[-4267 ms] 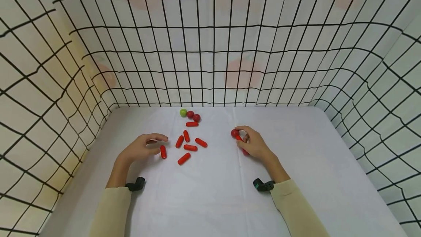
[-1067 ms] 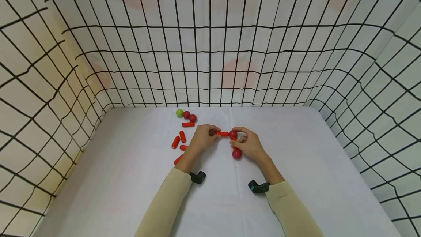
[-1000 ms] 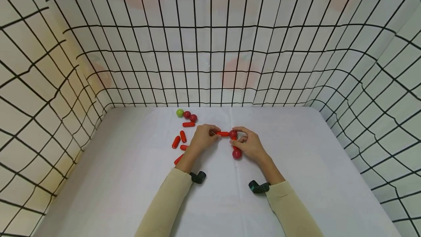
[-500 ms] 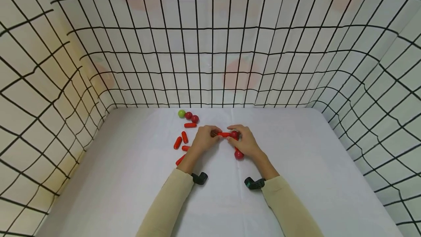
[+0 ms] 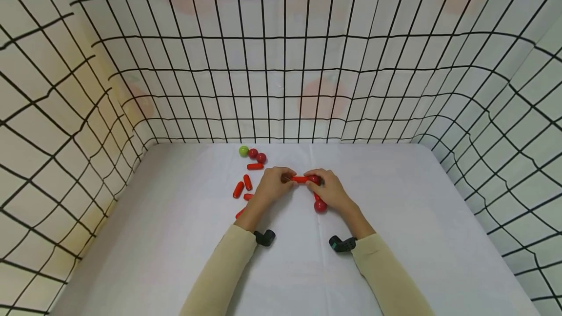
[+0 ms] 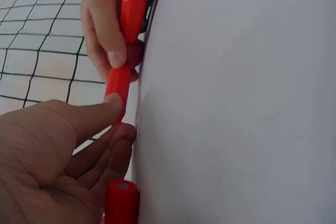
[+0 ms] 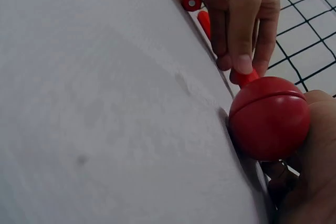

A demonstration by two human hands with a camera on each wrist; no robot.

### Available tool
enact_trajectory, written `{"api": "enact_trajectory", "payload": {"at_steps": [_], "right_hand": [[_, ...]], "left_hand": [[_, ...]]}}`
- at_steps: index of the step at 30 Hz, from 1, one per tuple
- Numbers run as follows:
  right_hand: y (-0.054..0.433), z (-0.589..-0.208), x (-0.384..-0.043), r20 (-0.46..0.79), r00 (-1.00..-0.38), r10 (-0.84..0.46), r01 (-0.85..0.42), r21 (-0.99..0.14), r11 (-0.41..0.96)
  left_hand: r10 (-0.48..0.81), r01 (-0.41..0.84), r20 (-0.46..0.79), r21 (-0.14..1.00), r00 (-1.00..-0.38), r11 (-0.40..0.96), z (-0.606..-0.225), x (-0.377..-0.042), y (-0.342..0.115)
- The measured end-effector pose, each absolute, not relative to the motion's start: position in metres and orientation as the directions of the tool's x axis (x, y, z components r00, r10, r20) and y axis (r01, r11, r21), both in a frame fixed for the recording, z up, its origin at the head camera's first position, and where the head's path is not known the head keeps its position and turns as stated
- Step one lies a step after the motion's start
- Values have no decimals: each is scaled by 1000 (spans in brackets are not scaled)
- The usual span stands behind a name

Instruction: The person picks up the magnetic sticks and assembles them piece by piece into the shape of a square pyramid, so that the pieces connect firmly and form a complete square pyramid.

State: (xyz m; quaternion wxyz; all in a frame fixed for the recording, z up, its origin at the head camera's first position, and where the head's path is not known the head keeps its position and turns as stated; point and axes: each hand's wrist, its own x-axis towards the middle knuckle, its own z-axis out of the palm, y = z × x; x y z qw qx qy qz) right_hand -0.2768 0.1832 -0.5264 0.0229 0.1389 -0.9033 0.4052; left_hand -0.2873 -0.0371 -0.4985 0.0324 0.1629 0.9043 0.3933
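In the head view, my left hand (image 5: 273, 184) pinches one end of a short red rod (image 5: 300, 179) between thumb and fingers. The rod's other end meets a red ball (image 5: 314, 179). My right hand (image 5: 330, 189) grips at that joint, its fingertips over the ball and the rod's end. A second red rod (image 5: 317, 197), partly hidden by the right thumb, runs from this ball toward the front. It ends at another red ball (image 5: 320, 206), which looms large in the right wrist view. The left wrist view shows the left thumb pressed along the held rod (image 6: 118, 85).
Left of the hands lie several loose red rods (image 5: 238, 189), some partly behind the left forearm. Farther back, a green ball (image 5: 243, 150) and two red balls (image 5: 261, 158) sit in a row near one rod (image 5: 255, 166). Black wire mesh (image 5: 285, 94) encloses the white table (image 5: 175, 257).
From the left side, my left hand has come to the middle and brought a red rod to the ball. Lately my right hand's fingertips have shifted left, toward that rod.
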Motion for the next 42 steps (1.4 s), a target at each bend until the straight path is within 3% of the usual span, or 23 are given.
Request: {"api": "enact_trajectory", "payload": {"at_steps": [7, 16, 27, 35, 42], "right_hand": [[194, -528, -275, 93, -971, -219, -211, -762, 612], [196, -530, -272, 103, -980, -173, -186, -789, 586], [188, -538, -270, 122, -980, -156, -190, -804, 564], [186, -539, -273, 136, -975, -177, -215, -791, 573], [190, -535, -274, 124, -979, -161, -196, -787, 585]], "left_hand": [[335, 281, 81, 742, -939, 609, -495, -283, -50], [281, 288, 147, 769, -948, 571, -482, -287, -86], [183, 188, 93, 762, -979, 619, -467, -307, -141], [131, 157, 89, 668, -987, 727, -471, -329, -166], [181, 190, 76, 595, -981, 781, -470, -349, -172]]}}
